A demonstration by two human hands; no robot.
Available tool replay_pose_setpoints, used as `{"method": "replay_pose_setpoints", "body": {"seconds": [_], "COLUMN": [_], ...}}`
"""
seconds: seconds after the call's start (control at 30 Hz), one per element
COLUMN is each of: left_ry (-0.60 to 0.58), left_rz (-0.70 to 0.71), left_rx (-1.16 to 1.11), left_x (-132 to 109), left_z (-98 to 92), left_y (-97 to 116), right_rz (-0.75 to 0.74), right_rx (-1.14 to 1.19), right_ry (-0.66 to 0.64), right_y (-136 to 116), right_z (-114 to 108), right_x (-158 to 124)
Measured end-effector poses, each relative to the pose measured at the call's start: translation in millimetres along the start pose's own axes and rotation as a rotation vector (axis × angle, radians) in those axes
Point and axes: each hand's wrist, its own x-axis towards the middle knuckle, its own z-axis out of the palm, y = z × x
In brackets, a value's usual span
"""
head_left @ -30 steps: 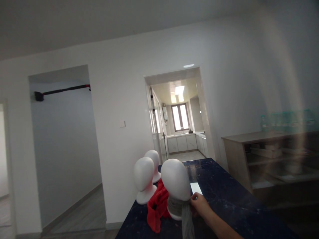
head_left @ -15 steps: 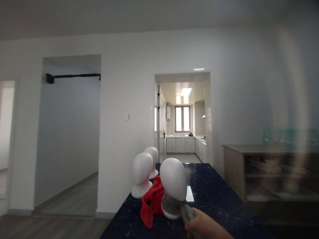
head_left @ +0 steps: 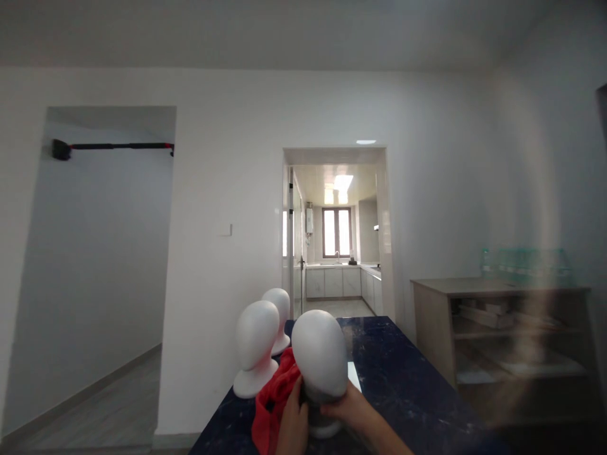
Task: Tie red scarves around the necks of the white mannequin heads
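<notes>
1. Both hands sit at the neck of the nearest foam head (head_left: 319, 357), on the near end of the dark table (head_left: 403, 379). Left hand (head_left: 290, 420) is closed against the neck's left side, right hand (head_left: 348, 411) wraps the right side; a grey scarf (head_left: 310, 397) shows as a dark band between them (mostly hidden, so the grip on the cloth itself cannot be told).
2. Red cloth (head_left: 270, 407) lies bunched just left of that head, touching the left hand.
3. Risk: the head looks light and top-heavy; a sideways tug at the neck could probably tip it.
4. Risk: it stands near the table's left edge, so a push to the left might send it, or the red cloth, off.
5. Risk: two more heads, the middle head (head_left: 256, 347) and far head (head_left: 279, 309), stand close behind; a toppling head could knock them.
6. Risk: the scarf may slip down the smooth neck if let go.
7. Writing: none readable; no brands or labels seen (shelf (head_left: 497, 328) items are too blurred).
</notes>
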Motion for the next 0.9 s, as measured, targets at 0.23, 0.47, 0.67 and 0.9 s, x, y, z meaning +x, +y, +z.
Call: {"method": "replay_pose_setpoints", "body": {"seconds": [0.23,0.47,0.67,0.9], "left_ry": [-0.087,-0.161,-0.208,-0.097], "left_rz": [0.041,0.296,0.576,0.391], "left_rx": [-0.153,-0.083,0.198,0.014], "left_x": [10,5,3,-4], "left_z": [-12.5,8.1,10.6,17.3], "left_y": [-4,-15,-17,-16], "right_rz": [-0.079,-0.049,0.041,0.171], "right_rx": [0.205,0.283,0.328,0.348], "right_ry": [0.197,0.163,0.116,0.476], "right_y": [-6,-24,-19,-35], "right_z": [12,-36,-55,-107], "right_x": [0,-28,-36,-56]}}
